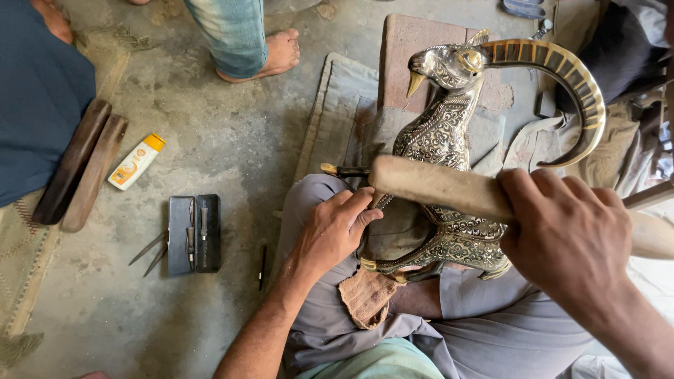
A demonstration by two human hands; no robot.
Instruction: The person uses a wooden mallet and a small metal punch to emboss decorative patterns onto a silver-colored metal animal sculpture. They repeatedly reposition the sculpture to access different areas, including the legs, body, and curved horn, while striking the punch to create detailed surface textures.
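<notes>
- Leftmost, two dark wooden pieces (78,167) lie side by side on the concrete floor (232,133), touching a dark blue cloth (38,91).
- Just right of them lies a white tube with an orange cap (136,162).
- Further right, an open dark tool case (194,234) lies flat on the floor, with two loose metal points (148,253) at its left edge and a thin dark tool (262,267) to its right.
- Above, at the top edge, another person's bare foot (270,55) stands on the floor.
- At centre, the left hand (333,231) rests on the person's lap; its fingers (358,203) are curled shut against the lower body of an engraved metal animal figure (439,140), with a thin dark tool (344,170) lying above the knuckles.
- The figure stands upright on the lap, over a brown cloth pad (366,295), with its head up and a ribbed, curved horn (569,77) sweeping to the right.
- A grey mat (337,98) lies on the floor behind the figure.
- At right, the right hand (569,238) has its fingers (540,186) closed around a pale wooden mallet (439,186), which lies across the front of the figure.
</notes>
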